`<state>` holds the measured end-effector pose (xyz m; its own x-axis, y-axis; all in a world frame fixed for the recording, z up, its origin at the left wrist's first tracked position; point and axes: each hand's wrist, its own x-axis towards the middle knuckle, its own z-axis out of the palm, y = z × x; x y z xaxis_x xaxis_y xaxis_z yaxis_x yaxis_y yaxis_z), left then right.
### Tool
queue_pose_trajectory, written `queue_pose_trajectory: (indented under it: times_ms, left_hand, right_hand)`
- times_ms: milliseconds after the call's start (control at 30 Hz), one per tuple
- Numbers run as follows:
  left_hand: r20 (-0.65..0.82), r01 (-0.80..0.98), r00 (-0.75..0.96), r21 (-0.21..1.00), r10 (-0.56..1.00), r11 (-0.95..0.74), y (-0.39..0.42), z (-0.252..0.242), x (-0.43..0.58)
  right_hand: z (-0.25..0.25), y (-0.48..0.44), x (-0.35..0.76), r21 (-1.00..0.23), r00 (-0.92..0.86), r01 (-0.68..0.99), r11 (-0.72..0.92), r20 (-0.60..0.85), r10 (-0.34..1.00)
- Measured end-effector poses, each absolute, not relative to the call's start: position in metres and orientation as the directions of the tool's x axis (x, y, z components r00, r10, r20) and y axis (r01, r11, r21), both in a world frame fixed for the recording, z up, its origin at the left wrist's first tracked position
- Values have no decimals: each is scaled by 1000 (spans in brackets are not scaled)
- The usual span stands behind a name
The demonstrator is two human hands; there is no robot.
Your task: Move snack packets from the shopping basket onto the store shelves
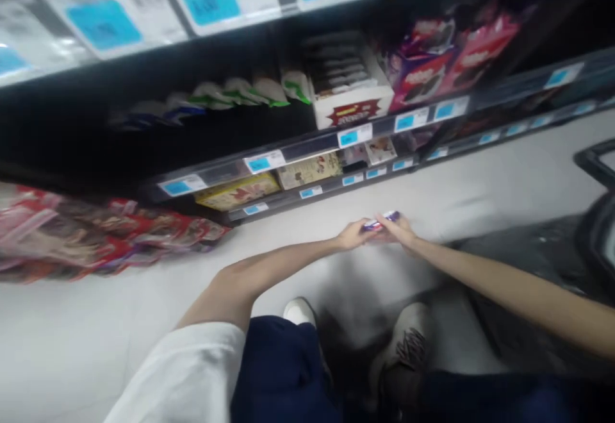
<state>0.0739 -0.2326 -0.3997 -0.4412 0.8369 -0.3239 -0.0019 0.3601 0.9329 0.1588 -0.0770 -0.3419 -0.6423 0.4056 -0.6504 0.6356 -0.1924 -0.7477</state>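
Note:
Between my two hands is a small purple, white and red snack packet [381, 222], held low over the floor in front of the shelves. My left hand [354, 234] grips its left end. The right end is in my right hand [401, 231], with the thumb lying across the top. Motion blur hides the print, and I cannot make out what kind of snack it is. The fingers under the packet are mostly hidden.
Shelves with blue-and-white price labels [355, 135] run across the front, holding a white display box [354, 107], purple-red packages [425, 77] and a yellow box [239, 192]. Red bags [96, 231] hang at left. A dark, black-framed object [593, 231] stands at right. My shoes [408, 340] are below.

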Motion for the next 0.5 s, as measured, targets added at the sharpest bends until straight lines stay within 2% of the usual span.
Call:
queue_pose_trajectory:
  times_ms: [100, 167, 267, 333, 433, 500]
  left_hand:
    - [-399, -51, -397, 909, 827, 415, -236, -402, 68]
    - [-446, -100, -320, 893, 836, 438, -241, -405, 59]
    - [-494, -208, -228, 867, 839, 454, -249, -409, 46]
    - [-519, -244, -237, 850, 821, 467, -253, -410, 42]
    - [-545, -199, -314, 839, 778, 507, -255, -408, 39]
    - [-542, -84, -367, 828, 756, 554, -254, -405, 38]
  right_hand:
    - [-350, -56, 166, -697, -668, 714, -65, -706, 233]
    - [-359, -45, 172, -683, -667, 730, -26, -721, 191]
    - [-373, -40, 181, -702, -692, 712, 3, -701, 173]
    - [-378, -43, 185, -734, -726, 679, 19, -667, 169]
    - [-381, -48, 186, -764, -758, 643, 42, -628, 177]
    - [-381, -48, 185, -773, -765, 632, 48, -613, 199]
